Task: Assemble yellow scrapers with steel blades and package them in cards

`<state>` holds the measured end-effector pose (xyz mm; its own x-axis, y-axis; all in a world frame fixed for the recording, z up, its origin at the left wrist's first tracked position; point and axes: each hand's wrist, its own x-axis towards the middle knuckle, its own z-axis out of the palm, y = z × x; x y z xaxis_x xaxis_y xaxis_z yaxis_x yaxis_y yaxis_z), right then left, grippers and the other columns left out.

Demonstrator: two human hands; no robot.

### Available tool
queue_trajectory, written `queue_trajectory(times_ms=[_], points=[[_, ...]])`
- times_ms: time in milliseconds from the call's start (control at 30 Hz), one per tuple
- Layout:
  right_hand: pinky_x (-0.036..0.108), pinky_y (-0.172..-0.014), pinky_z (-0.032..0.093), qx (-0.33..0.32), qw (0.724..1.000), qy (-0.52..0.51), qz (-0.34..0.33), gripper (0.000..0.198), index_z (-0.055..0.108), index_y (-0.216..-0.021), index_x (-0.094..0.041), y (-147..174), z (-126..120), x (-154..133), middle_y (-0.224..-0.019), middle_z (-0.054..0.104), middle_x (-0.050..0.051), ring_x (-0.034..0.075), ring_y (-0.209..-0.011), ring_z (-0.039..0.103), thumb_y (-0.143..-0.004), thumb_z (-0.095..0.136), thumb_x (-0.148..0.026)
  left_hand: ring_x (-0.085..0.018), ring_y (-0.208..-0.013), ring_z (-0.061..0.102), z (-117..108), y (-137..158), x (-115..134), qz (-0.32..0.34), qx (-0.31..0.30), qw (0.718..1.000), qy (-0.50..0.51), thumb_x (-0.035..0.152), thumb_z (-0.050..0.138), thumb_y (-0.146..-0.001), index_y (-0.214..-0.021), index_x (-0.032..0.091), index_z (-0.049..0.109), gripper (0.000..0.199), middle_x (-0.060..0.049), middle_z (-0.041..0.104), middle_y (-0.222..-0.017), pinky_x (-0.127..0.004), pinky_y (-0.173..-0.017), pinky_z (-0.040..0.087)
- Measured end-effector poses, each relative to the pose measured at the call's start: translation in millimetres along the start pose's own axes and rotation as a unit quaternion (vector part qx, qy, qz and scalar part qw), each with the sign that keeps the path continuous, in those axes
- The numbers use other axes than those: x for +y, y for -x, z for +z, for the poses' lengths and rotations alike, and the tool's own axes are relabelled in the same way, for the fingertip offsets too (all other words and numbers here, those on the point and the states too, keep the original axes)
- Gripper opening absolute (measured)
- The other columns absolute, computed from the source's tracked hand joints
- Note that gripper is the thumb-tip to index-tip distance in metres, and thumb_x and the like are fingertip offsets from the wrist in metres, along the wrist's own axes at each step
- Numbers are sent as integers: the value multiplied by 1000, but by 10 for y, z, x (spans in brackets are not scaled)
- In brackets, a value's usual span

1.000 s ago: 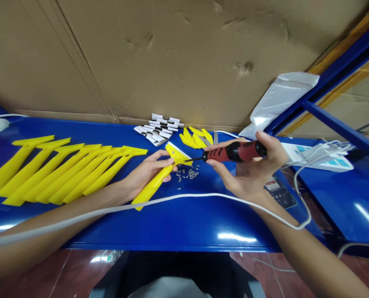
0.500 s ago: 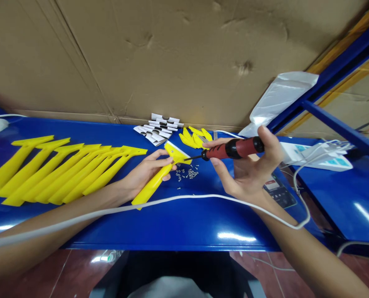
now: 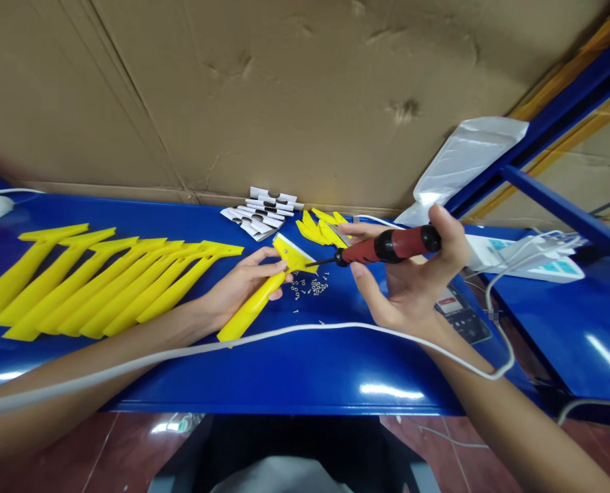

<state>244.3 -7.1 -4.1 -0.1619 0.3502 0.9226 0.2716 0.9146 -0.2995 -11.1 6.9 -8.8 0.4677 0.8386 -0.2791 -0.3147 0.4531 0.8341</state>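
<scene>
My left hand [image 3: 253, 279] is closed around the neck of a yellow plastic scraper [image 3: 250, 308], its handle slanting down to the left. A pale strip runs along the scraper's head, and a small screw shows on it. In my right hand [image 3: 407, 274] is a red and black screwdriver [image 3: 387, 246], held nearly level between thumb and fingers. Its dark tip meets the right end of the scraper head. Loose small screws and nuts [image 3: 315, 286] lie on the blue table just beyond. A row of similar yellow scrapers [image 3: 130, 281] lies to the left.
Behind my hands are folded white cards [image 3: 263, 212] and small yellow pieces [image 3: 320, 229]. A white cable [image 3: 294, 329] crosses in front of my forearms. To the right are a phone [image 3: 463, 315], a power strip [image 3: 530, 263] and a plastic bag [image 3: 469, 161]. Cardboard [image 3: 284, 96] stands behind.
My right hand and the screwdriver handle have shifted very slightly to the right. The scraper and my left hand stay in nearly the same place.
</scene>
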Motion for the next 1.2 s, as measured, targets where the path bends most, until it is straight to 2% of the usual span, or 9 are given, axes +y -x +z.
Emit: queue_trajectory(times_ms=[67, 100, 267, 467, 633, 733, 833, 967, 1200], points=[[56, -99, 72, 9, 1000, -1, 1, 94, 34, -174, -42, 14, 17, 4, -173, 37, 12, 31, -110, 83, -94, 80, -22, -16, -75, 65, -7, -9, -9, 4, 3, 1000, 4, 19, 88, -90, -116, 16, 70, 32, -9, 71, -96, -23, -57, 47], [57, -99, 72, 11, 1000, -3, 3, 94, 34, -173, -43, 22, 23, 11, -174, 36, 12, 31, -107, 84, -94, 82, -24, -16, -76, 65, -9, -13, -13, 5, 7, 1000, 7, 19, 88, -89, -115, 16, 70, 31, -10, 72, -97, -23, -57, 47], [56, -97, 73, 16, 1000, -18, 11, 86, 42, -168, -45, 31, 21, 42, -165, 49, 9, 29, -97, 85, -95, 84, -27, -16, -78, 65, 1, -10, -8, 8, 19, 1000, 9, 16, 85, -91, -111, 17, 68, 26, -10, 72, -99, -22, -58, 46], [55, -89, 75, 25, 1000, -1, -7, 93, 45, -167, -44, 50, -1, 95, -164, 47, 9, 26, -93, 84, -88, 94, -36, -13, -68, 59, 34, 27, 31, -6, 4, 1000, -16, 18, 81, -95, -120, 16, 65, 30, -10, 72, -93, -22, -60, 46], [49, -76, 76, 51, 998, 41, -1, 93, 44, -168, -46, 89, 7, 105, -155, 56, 10, 31, -107, 80, -90, 93, -45, -14, -71, 61, 38, 25, 30, 0, 8, 1000, -18, 18, 83, -94, -117, 15, 64, 30, -10, 72, -95, -22, -58, 46], [47, -74, 77, 59, 997, 46, -14, 94, 46, -168, -42, 79, 13, 93, -150, 59, 12, 36, -118, 78, -88, 95, -41, -16, -76, 63, 41, 18, 31, 2, 9, 1000, -17, 17, 85, -92, -115, 16, 65, 31, -11, 71, -98, -23, -58, 47], [46, -75, 77, 54, 998, 23, -19, 94, 47, -168, -42, 56, 23, 91, -146, 61, 11, 32, -109, 80, -88, 96, -34, -16, -77, 63, 36, 12, 28, 3, 9, 1000, -17, 18, 85, -92, -115, 16, 64, 32, -11, 71, -98, -22, -58, 47], [46, -75, 78, 62, 997, 30, -34, 92, 48, -168, -40, 38, 37, 105, -153, 55, 10, 24, -91, 82, -88, 95, -37, -16, -78, 63, 25, 12, 19, 1, 14, 1000, -12, 17, 84, -93, -116, 16, 63, 31, -12, 72, -98, -22, -59, 47], [49, -85, 77, 57, 998, 19, -28, 93, 47, -168, -37, 35, 3, 124, -158, 49, 12, 26, -93, 85, -89, 94, -34, -15, -73, 63, 0, 6, 17, -4, 9, 1000, 13, 17, 87, -91, -114, 17, 67, 30, -10, 72, -98, -22, -59, 48]])
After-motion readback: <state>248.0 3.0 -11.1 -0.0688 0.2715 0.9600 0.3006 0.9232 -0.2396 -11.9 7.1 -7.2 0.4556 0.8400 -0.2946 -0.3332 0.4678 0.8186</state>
